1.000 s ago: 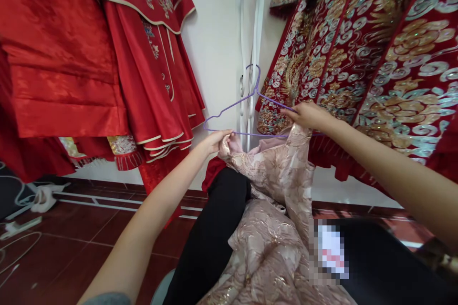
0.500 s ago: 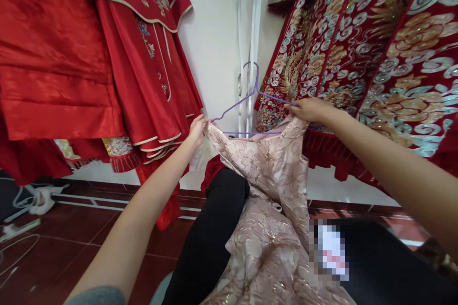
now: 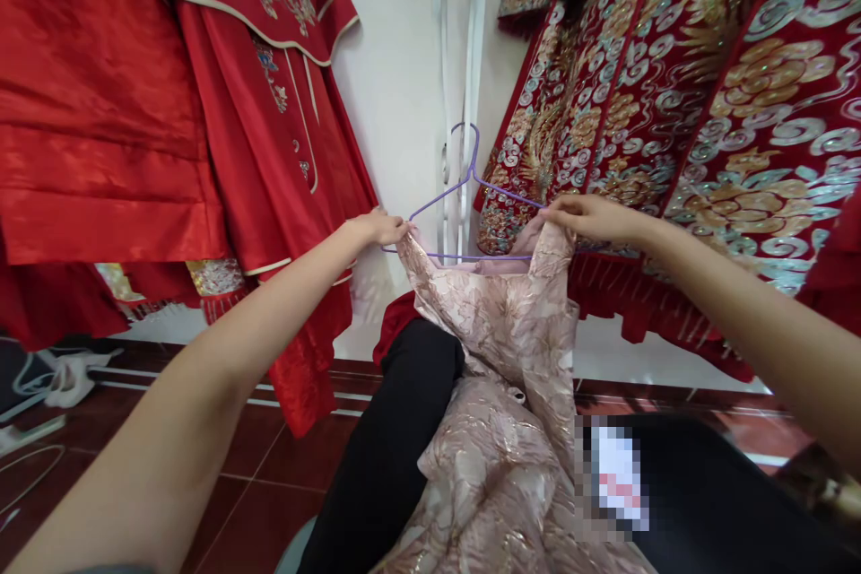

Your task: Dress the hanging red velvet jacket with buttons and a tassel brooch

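A pale pink brocade garment (image 3: 511, 350) with a gold pattern drapes from a purple wire hanger (image 3: 464, 188) down over my lap. My left hand (image 3: 378, 227) pinches the garment's left shoulder at the hanger's left end. My right hand (image 3: 587, 217) grips the right shoulder of the garment together with the hanger's right arm. The hanger's hook points up in front of the white wall. Both arms are stretched forward at about chest height.
Red satin robes (image 3: 202, 90) hang on the left. Dark red robes with gold and silver embroidery (image 3: 673, 81) hang on the right. White rails (image 3: 471, 36) run up the wall between them. My black-trousered legs (image 3: 396, 439) and red floor tiles (image 3: 242, 466) are below; cables lie at the far left.
My left hand has moved from the hanger's bottom bar out to its left end, pulling the pink fabric over it. The garment's neckline now spreads across the hanger. My right hand has stayed put.
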`<state>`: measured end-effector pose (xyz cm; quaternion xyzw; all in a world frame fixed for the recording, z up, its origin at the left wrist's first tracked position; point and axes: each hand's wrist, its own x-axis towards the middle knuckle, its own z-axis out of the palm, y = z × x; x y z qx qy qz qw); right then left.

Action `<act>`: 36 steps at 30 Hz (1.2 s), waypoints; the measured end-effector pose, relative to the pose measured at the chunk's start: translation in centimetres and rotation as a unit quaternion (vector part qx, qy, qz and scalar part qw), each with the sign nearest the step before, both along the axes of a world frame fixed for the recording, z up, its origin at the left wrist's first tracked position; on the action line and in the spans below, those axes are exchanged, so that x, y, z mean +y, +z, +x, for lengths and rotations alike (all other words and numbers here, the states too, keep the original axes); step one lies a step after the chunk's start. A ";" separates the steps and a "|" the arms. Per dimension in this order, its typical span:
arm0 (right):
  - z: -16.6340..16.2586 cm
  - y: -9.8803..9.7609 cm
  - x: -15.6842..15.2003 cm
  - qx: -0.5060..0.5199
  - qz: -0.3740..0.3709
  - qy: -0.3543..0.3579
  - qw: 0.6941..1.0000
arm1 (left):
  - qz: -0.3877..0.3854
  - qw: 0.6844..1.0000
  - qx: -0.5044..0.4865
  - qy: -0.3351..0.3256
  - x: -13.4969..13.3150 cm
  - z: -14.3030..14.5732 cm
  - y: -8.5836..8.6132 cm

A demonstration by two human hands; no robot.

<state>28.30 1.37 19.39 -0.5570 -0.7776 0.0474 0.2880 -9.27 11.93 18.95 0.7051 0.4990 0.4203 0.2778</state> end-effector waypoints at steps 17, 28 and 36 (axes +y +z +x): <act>0.9 -0.9 -1.8 0.155 0.020 -0.036 0.987 | 0.097 0.991 0.056 -0.073 -3.6 -0.9 -3.0; 2.6 -2.0 -0.5 0.171 0.035 -0.048 0.983 | 0.080 0.992 0.050 -0.084 -2.0 -1.0 -4.2; -0.4 -2.1 -0.2 -0.063 0.112 -0.082 0.988 | 0.008 0.990 -0.041 -0.132 -1.5 -0.8 -4.6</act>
